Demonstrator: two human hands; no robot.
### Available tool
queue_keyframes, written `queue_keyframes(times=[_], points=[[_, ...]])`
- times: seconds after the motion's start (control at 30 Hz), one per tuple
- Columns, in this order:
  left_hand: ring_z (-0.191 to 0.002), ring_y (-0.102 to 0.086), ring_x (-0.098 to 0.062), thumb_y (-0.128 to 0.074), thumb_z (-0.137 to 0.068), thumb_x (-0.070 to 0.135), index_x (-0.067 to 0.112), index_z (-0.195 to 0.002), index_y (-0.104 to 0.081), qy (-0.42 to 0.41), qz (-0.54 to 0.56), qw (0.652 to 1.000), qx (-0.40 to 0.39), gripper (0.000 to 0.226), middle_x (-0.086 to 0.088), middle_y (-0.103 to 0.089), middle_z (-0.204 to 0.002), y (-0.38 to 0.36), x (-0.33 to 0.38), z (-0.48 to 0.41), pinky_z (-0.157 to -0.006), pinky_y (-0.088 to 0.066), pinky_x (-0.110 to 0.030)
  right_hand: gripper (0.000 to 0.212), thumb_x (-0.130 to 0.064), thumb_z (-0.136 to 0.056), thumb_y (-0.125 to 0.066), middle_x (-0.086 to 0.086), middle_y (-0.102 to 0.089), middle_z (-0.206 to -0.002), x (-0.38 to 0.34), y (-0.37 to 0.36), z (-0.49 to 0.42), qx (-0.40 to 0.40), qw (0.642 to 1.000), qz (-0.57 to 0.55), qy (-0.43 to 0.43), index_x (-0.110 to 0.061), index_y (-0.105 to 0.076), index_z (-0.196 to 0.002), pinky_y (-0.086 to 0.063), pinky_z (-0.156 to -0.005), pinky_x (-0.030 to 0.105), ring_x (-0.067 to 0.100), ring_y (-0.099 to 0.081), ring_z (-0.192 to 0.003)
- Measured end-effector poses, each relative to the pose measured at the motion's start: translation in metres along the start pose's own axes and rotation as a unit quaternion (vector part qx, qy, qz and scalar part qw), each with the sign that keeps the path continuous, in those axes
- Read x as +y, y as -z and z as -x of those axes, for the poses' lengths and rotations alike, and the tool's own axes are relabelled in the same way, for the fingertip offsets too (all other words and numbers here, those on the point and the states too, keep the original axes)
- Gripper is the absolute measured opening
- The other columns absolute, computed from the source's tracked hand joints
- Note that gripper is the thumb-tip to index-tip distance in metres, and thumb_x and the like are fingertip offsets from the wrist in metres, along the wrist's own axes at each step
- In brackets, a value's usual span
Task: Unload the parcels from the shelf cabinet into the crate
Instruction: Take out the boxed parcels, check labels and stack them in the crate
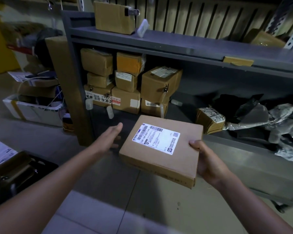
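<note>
1. The black crate (46,163) is seen low on the left, already holding labelled parcels. It is judged to be the drop target, and a careless release could land the parcel on its rim.
2. The left hand (108,137) is spread flat, fingers straight, just beside the parcel's left edge. Contact cannot be confirmed, so the one-sided hold may let the box tip or slip.
3. The flat cardboard parcel (161,149) is held in the air before the shelf cabinet (159,41), label up, between both hands.
4. The right hand (208,164) is clamped on the parcel's right edge, thumb on top and fingers hidden beneath.
</note>
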State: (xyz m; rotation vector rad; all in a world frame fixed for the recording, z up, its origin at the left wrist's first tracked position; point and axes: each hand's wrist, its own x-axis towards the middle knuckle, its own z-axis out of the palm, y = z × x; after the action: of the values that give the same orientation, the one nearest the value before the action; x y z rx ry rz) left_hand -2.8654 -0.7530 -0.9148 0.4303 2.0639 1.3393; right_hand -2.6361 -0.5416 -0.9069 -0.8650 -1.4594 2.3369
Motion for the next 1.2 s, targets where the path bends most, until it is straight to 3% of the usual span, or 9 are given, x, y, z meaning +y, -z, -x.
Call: queue_keyframes(times=[0.27, 0.43, 0.53, 0.63, 0.77, 0.87, 0.97, 1.07, 1.2], points=[[-0.126, -0.051, -0.029, -0.054, -0.083, 0.067, 0.038, -0.147, -0.035, -0.062, 0.009, 0.998, 0.013, 0.072, -0.003, -0.047, -0.145, -0.003, 0.009, -0.001, -0.107, -0.039, -0.053, 0.085, -0.034, -0.062, -0.078, 0.015, -0.068, -0.125, 0.011, -0.005, -0.003, -0.057, 0.997, 0.052, -0.004, -0.017, -0.048, -0.14, -0.058, -0.083, 0.045, 0.033, -0.066, -0.113], [-0.134, -0.043, -0.023, -0.06, -0.073, 0.067, 0.041, -0.145, -0.038, -0.12, -0.118, 0.985, -0.025, 0.079, 0.001, -0.042, -0.147, -0.004, 0.009, 0.004, -0.095, -0.043, -0.036, 0.085, -0.035, -0.057, -0.08, 0.013, -0.07, -0.12, 0.014, -0.007, -0.002, -0.087, 0.992, 0.094, -0.013, -0.022, -0.051, -0.136, -0.056, -0.087, 0.047, 0.032, -0.068, -0.109], [-0.123, -0.053, -0.016, -0.065, -0.068, 0.079, 0.044, -0.14, -0.046, -0.125, -0.17, 0.974, -0.087, 0.083, 0.009, -0.05, -0.137, -0.004, 0.009, 0.006, -0.099, -0.049, -0.039, 0.085, -0.039, -0.057, -0.08, 0.012, -0.07, -0.121, 0.013, -0.008, -0.001, -0.112, 0.986, 0.122, -0.022, -0.026, -0.053, -0.135, -0.055, -0.089, 0.048, 0.032, -0.068, -0.109], [-0.108, -0.058, -0.005, -0.06, -0.072, 0.076, 0.042, -0.135, -0.052, -0.128, -0.212, 0.96, -0.13, 0.072, 0.013, -0.059, -0.123, -0.008, 0.014, 0.011, -0.086, -0.049, -0.027, 0.083, -0.04, -0.056, -0.079, 0.013, -0.07, -0.12, 0.012, -0.007, -0.001, -0.123, 0.982, 0.142, -0.028, -0.026, -0.054, -0.134, -0.055, -0.089, 0.046, 0.032, -0.068, -0.108], [-0.099, -0.068, -0.008, -0.056, -0.064, 0.088, 0.039, -0.13, -0.056, -0.098, -0.254, 0.943, -0.19, 0.082, 0.011, -0.069, -0.111, -0.01, 0.014, 0.016, -0.091, -0.053, -0.032, 0.081, -0.039, -0.056, -0.079, 0.014, -0.07, -0.119, 0.013, -0.006, 0.0, -0.12, 0.98, 0.153, -0.034, -0.026, -0.056, -0.133, -0.053, -0.095, 0.051, 0.036, -0.067, -0.11], [-0.085, -0.074, -0.01, -0.056, -0.078, 0.078, 0.033, -0.118, -0.065, -0.078, -0.261, 0.936, -0.224, 0.061, 0.007, -0.076, -0.093, -0.012, 0.013, 0.02, -0.084, -0.056, -0.03, 0.081, -0.043, -0.057, -0.08, 0.013, -0.071, -0.119, 0.013, -0.006, 0.0, -0.116, 0.978, 0.168, -0.037, -0.03, -0.056, -0.133, -0.051, -0.098, 0.054, 0.035, -0.067, -0.111], [-0.078, -0.075, -0.012, -0.053, -0.082, 0.071, 0.026, -0.101, -0.071, -0.073, -0.255, 0.94, -0.216, 0.052, 0.004, -0.077, -0.084, -0.016, 0.014, 0.023, -0.078, -0.054, -0.027, 0.079, -0.051, -0.058, -0.082, 0.01, -0.072, -0.115, 0.009, -0.01, 0.002, -0.094, 0.979, 0.18, -0.034, -0.03, -0.059, -0.131, -0.055, -0.091, 0.049, 0.031, -0.069, -0.107], [-0.079, -0.075, -0.014, -0.052, -0.079, 0.07, 0.026, -0.106, -0.07, -0.064, -0.214, 0.956, -0.19, 0.054, 0.003, -0.077, -0.086, -0.019, 0.013, 0.026, -0.076, -0.054, -0.027, 0.075, -0.059, -0.063, -0.081, 0.009, -0.073, -0.116, 0.001, -0.01, 0.005, -0.051, 0.986, 0.157, -0.016, -0.027, -0.061, -0.127, -0.056, -0.087, 0.043, 0.026, -0.071, -0.105], [-0.08, -0.075, -0.016, -0.047, -0.077, 0.075, 0.024, -0.106, -0.07, -0.055, -0.133, 0.979, -0.143, 0.062, 0.0, -0.077, -0.088, -0.021, 0.015, 0.027, -0.078, -0.053, -0.031, 0.077, -0.065, -0.073, -0.063, 0.011, -0.067, -0.125, -0.012, -0.003, 0.003, -0.003, 1.0, -0.009, -0.01, -0.026, -0.05, -0.138, -0.057, -0.075, 0.041, 0.028, -0.071, -0.102]])
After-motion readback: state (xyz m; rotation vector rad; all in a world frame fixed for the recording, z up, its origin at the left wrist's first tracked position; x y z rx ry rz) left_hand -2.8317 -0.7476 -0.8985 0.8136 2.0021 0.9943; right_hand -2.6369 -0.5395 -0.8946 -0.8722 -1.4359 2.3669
